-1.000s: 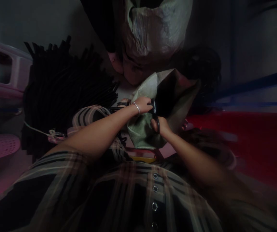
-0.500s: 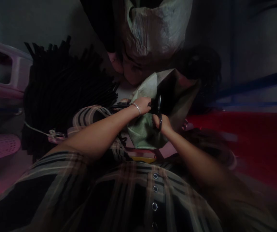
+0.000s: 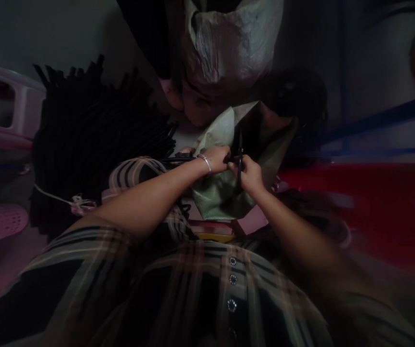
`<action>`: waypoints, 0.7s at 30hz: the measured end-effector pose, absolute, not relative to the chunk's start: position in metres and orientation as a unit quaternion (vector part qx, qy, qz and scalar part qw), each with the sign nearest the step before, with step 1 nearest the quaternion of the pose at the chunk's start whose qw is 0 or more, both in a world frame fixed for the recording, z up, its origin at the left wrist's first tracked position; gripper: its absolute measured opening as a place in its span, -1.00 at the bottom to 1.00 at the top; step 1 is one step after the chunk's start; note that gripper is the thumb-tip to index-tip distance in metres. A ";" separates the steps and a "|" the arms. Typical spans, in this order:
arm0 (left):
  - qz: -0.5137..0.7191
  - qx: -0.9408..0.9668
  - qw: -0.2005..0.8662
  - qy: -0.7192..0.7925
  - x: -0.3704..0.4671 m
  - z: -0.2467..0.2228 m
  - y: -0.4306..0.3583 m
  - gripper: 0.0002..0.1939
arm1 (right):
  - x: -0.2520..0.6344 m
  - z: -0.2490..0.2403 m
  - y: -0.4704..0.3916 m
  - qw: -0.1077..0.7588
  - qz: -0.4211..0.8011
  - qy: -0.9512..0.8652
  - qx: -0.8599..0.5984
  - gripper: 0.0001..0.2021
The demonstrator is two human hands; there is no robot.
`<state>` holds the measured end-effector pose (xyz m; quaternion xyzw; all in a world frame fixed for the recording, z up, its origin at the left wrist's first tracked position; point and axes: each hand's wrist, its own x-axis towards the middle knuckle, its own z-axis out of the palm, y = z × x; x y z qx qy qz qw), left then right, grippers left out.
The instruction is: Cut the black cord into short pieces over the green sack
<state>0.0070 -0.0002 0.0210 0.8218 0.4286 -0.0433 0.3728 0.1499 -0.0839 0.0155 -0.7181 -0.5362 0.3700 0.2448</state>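
Note:
My left hand [image 3: 217,159], with a silver bangle at its wrist, is closed around a thin black rubber-like strip [image 3: 180,159] that runs back under the forearm. My right hand [image 3: 251,174] grips a pair of dark-handled scissors [image 3: 240,166], blades pointing away from me. The scissors are close beside the fingers of my left hand; dimness hides whether the blades touch the strip. Below both hands a pale green sack [image 3: 216,195] stands with its mouth open, its inside dark. To the left lies a large bundle of black strips [image 3: 99,115], tied with a pale string.
A bigger whitish sack [image 3: 236,46] stands beyond the green one. Pink plastic baskets [image 3: 1,221] are at the left. A red surface [image 3: 377,207] and a blue bar [image 3: 384,118] are on the right, with a dark coil [image 3: 301,106] behind.
My right hand and the scissors have moved up and closer to my left hand. My left hand has shifted slightly right, while the green sack stays nearly in place.

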 end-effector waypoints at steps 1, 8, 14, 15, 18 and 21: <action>-0.040 0.822 0.377 0.424 0.007 0.021 -0.002 -0.63 | 0.150 0.015 -0.084 0.237 0.376 -0.538 -0.716 -0.65; -0.029 0.846 0.381 0.373 0.001 0.024 -0.010 -0.59 | 0.149 0.007 -0.088 0.243 0.376 -0.530 -0.720 -0.65; -0.011 0.865 0.337 0.371 0.001 0.034 -0.012 -0.62 | 0.148 0.023 -0.088 0.244 0.335 -0.570 -0.709 -0.63; -0.010 0.870 0.326 0.370 0.001 0.037 -0.014 -0.62 | 0.148 0.025 -0.089 0.253 0.328 -0.570 -0.709 -0.63; -0.010 0.880 0.300 0.368 -0.001 0.047 -0.023 -0.62 | 0.146 0.029 -0.096 0.286 0.321 -0.560 -0.708 -0.60; -0.007 0.886 0.291 0.361 -0.005 0.058 -0.034 -0.58 | 0.140 0.029 -0.105 0.337 0.386 -0.519 -0.684 -0.57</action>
